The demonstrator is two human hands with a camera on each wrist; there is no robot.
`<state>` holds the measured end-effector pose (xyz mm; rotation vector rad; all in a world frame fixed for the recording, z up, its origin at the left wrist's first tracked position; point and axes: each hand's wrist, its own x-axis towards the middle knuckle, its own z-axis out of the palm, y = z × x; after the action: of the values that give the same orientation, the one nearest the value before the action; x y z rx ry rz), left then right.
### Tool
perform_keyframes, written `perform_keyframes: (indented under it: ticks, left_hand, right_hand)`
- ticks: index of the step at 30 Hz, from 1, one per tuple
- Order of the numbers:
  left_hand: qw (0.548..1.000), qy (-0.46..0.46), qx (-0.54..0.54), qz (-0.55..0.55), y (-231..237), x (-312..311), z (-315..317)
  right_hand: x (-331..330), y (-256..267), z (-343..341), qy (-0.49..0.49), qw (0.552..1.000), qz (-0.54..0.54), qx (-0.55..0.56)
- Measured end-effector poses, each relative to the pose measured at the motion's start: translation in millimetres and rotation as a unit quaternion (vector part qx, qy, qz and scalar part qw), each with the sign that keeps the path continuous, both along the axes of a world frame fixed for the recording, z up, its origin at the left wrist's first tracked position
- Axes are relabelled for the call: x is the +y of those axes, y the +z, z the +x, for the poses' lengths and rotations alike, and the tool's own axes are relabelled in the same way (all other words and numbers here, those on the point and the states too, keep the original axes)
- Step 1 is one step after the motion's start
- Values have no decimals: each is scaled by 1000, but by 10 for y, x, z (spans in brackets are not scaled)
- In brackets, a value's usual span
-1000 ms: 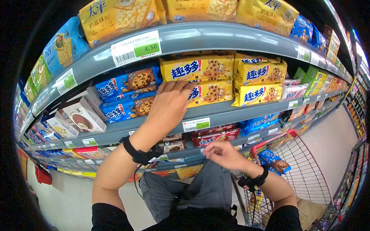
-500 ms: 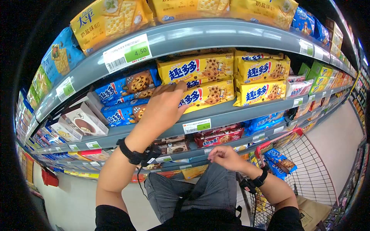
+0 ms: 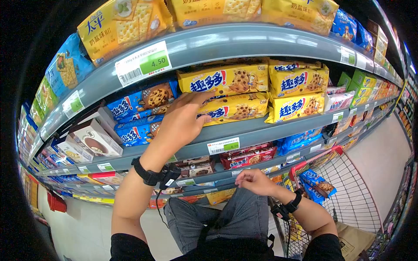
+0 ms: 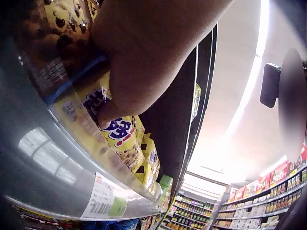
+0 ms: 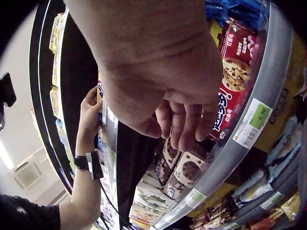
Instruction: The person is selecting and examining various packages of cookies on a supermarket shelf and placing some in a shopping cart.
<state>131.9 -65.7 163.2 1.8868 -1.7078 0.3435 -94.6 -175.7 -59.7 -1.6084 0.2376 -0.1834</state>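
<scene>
In the head view my left hand [image 3: 182,117] grips the left end of the lower yellow cookie pack [image 3: 239,108], thumb on its front and fingers over its top. Another yellow pack [image 3: 241,79] lies above it, and blue cookie packs [image 3: 146,99] are left of the hand. The left wrist view shows the thumb against the yellow wrapper [image 4: 125,149]. My right hand [image 3: 257,182] hangs with loosely curled fingers in front of the lower shelf, holding nothing. In the right wrist view, this hand [image 5: 168,91] is near a red cookie pack [image 5: 235,79].
A wire shopping cart [image 3: 348,185] stands at the right with blue packs [image 3: 317,186] inside. The shelf edge [image 3: 261,37] above carries yellow cracker bags [image 3: 126,26]. White boxes [image 3: 96,139] stand left of the blue packs. A red basket [image 3: 56,202] is on the floor at far left.
The left thumb has come down onto the front of the lower yellow pack, which has shifted and tilted slightly. My right hand has stayed low, moving slightly right over the second.
</scene>
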Motion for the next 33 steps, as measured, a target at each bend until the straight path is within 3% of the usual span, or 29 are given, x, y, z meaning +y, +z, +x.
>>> perform_keyframes:
  ticks: [10, 25, 28, 30, 32, 33]
  left_hand:
    - [999, 2, -29, -46, 8, 2, 33]
    - [983, -70, -59, -162, -43, 125, 78]
    - [968, -87, -114, -206, -64, 194, 53]
    - [934, -136, -188, -271, -117, 268, 19]
    - [913, -144, -221, -313, -296, 364, -55]
    - [914, -153, -227, -299, -378, 453, -116]
  right_hand:
    - [-29, -37, 14, 7, 1000, -8, 6]
    - [-61, -140, 29, -1, 1000, 4, 8]
    - [-91, -171, 29, 7, 1000, 3, 9]
    - [-91, -148, 29, 18, 1000, -5, 10]
    - [-76, -24, -2, 40, 966, 256, -12]
    - [-42, 362, -56, 161, 895, 417, 7]
